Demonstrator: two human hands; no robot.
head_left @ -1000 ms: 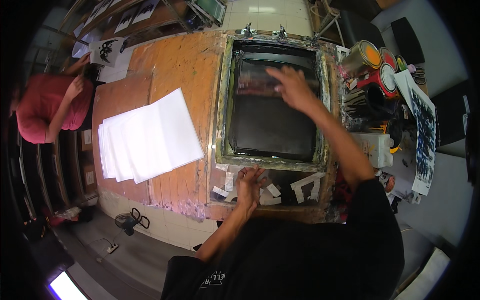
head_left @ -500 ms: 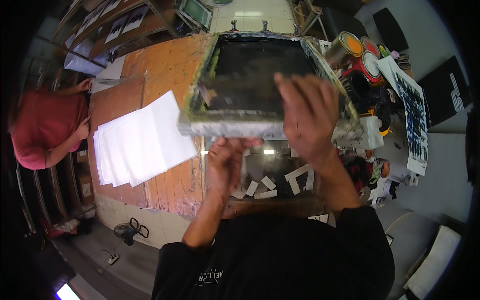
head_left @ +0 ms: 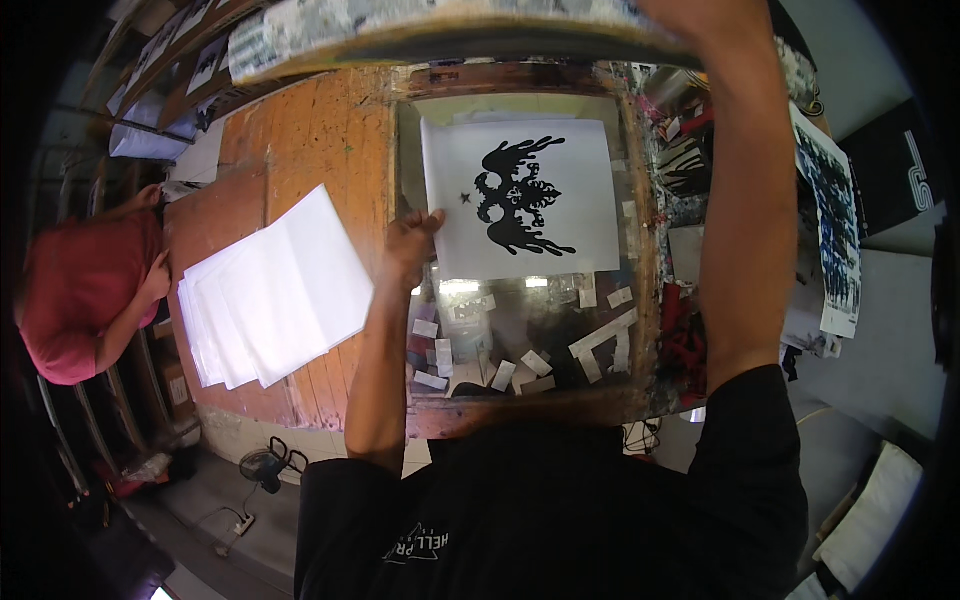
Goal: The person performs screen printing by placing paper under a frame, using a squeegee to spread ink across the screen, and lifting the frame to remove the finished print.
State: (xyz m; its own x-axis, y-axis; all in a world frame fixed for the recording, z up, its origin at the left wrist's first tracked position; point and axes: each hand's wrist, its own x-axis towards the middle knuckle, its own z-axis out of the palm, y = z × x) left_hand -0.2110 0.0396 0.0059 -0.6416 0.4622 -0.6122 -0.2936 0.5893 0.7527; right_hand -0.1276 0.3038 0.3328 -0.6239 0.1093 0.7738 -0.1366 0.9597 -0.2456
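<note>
Printed sheet (head_left: 525, 195), white with black figures, lies on the glossy panel (head_left: 475, 320), right part of the worktop (head_left: 320, 120). Left hand (head_left: 410, 246) narrow, pinching the sheet's left edge. Right hand (head_left: 692, 14) at the raised frame (head_left: 450, 26), far right, mostly cut off; cannot tell its grip. Blank sheets (head_left: 280, 290) fanned, left.

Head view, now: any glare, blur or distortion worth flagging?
All head view: two bright light reflections on the glossy panel; white paper stack nearly washed out; paint-smeared frame cut off by the top edge, looking bowed, likely fisheye; corners fall to black; printed sheet reads clearly, black on white.
</note>
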